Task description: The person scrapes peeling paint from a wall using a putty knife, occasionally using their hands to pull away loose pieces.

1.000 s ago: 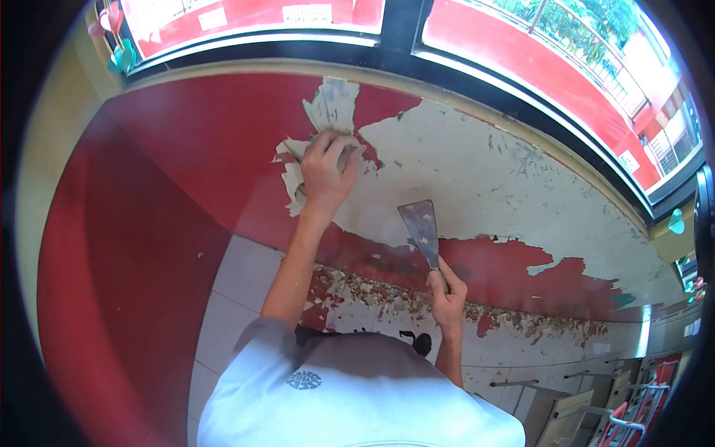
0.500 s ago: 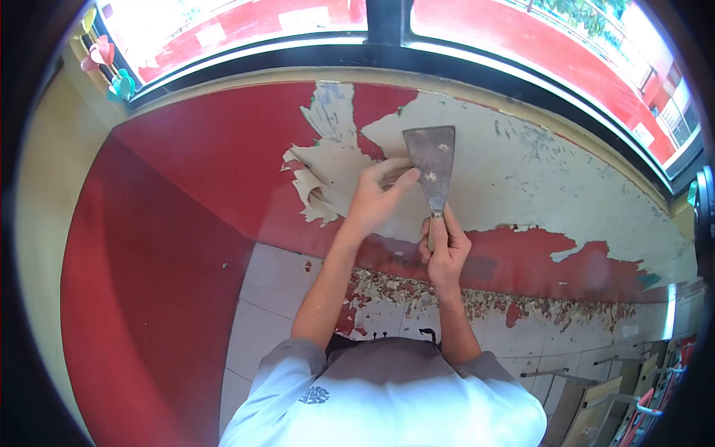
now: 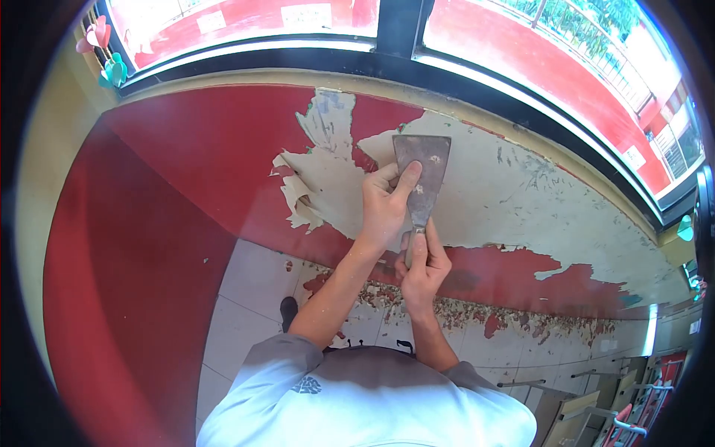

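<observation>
A wide paint scraper with a worn, stained metal blade is held up in front of the wall, its broad edge upward. My right hand is closed round its handle. Across the left side of the blade lies the thumb of my left hand, with the fingers curled behind, so the blade is pinched. Behind the tool, the wall's bare pale patch spreads to the right. Loose flaps of peeling paint curl away left of my left hand, where red paint still covers the wall.
Paint flakes litter the tiled floor along the wall's foot. A dark-framed window runs above. Chairs or desks with metal frames stand at lower right. Colourful flower-shaped decorations hang at upper left.
My left thumb has come down onto the blade, where before it was beside its edge. The view has shifted slightly, and a dark shoe now shows by my left forearm.
</observation>
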{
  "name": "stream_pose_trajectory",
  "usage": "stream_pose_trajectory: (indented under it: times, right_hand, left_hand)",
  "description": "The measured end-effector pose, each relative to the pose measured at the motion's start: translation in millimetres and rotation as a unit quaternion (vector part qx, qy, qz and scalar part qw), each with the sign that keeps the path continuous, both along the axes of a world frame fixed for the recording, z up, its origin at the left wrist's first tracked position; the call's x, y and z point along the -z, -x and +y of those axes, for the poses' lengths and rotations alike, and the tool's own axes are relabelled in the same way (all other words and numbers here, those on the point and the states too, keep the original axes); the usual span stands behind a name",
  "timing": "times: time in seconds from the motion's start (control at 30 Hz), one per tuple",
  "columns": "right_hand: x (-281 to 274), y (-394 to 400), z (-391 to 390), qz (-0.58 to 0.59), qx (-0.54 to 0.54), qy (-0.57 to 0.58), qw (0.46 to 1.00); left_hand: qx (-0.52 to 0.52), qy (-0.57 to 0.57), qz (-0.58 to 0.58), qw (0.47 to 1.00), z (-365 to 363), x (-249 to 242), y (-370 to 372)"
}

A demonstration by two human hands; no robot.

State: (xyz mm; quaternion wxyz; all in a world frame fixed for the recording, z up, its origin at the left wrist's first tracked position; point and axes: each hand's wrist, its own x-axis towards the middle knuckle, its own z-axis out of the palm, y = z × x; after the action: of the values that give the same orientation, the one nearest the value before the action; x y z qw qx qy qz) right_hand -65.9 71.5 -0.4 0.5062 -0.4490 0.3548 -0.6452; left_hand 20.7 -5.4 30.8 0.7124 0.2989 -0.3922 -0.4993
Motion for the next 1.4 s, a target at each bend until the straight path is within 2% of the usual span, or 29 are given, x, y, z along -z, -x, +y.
stream_pose_trajectory:
  times: [0.07, 0.2, 0.27, 0.37, 0.47, 0.53, 0.6, 0.63, 0.7, 0.77, 0.83, 1.03, 1.27, 1.33, 1.4]
  right_hand:
    - [16, -4, -4, -0.017, 0.010, 0.012, 1.000]
    - [-8, -9, -23, 0.012, 0.011, 0.069, 0.997]
    - [-18, -17, -24, -0.002, 0.031, 0.090, 0.995]
    - [19, -8, -14, 0.006, 0.015, 0.070, 0.997]
    - [28, 0, -14, 0.047, 0.014, 0.057, 0.997]
    - [21, -2, -19, 0.069, 0.020, 0.040, 0.997]
    - [15, -6, -23, 0.015, 0.010, 0.085, 0.996]
    - [13, -6, -20, 0.010, 0.002, 0.073, 0.997]
    - [18, -9, -13, 0.005, 0.019, 0.080, 0.997]
    - [19, -9, -12, 0.029, 0.030, 0.066, 0.997]
    - [21, -10, -13, 0.019, 0.028, 0.060, 0.998]
    - [22, -17, -17, -0.007, 0.020, 0.074, 0.997]
    - [31, -25, -10, -0.022, 0.039, 0.067, 0.997]
    - [22, -26, -15, -0.033, 0.028, 0.063, 0.997]
    - [20, -26, -14, -0.045, 0.016, 0.072, 0.996]
  left_hand:
    - [-0.052, -0.006, -0.054, 0.997, 0, -1, 1]
    - [-0.048, 0.028, -0.044, 0.997, -9, -34, -4]
    - [-0.076, 0.004, -0.115, 0.990, -6, -53, -9]
    - [-0.120, 0.001, -0.112, 0.986, -1, -12, 5]
    - [-0.116, -0.033, -0.096, 0.988, 1, 0, 6]
    - [-0.101, -0.040, -0.114, 0.987, 1, -9, -2]
    - [-0.046, -0.026, -0.030, 0.998, -1, -20, 0]
    - [-0.035, -0.025, -0.035, 0.998, 0, -17, 5]
    - [-0.094, -0.018, -0.092, 0.991, 0, -11, 8]
    - [-0.084, -0.001, -0.101, 0.991, -8, -11, 6]
    - [-0.034, -0.027, -0.059, 0.997, -2, -15, 4]
    - [-0.066, 0.018, -0.066, 0.996, -6, -3, 2]
    - [-0.088, 0.008, -0.075, 0.993, -7, -8, 1]
    - [-0.035, -0.031, -0.084, 0.995, -5, -19, -7]
    - [-0.026, -0.013, -0.062, 0.998, -5, -12, -5]
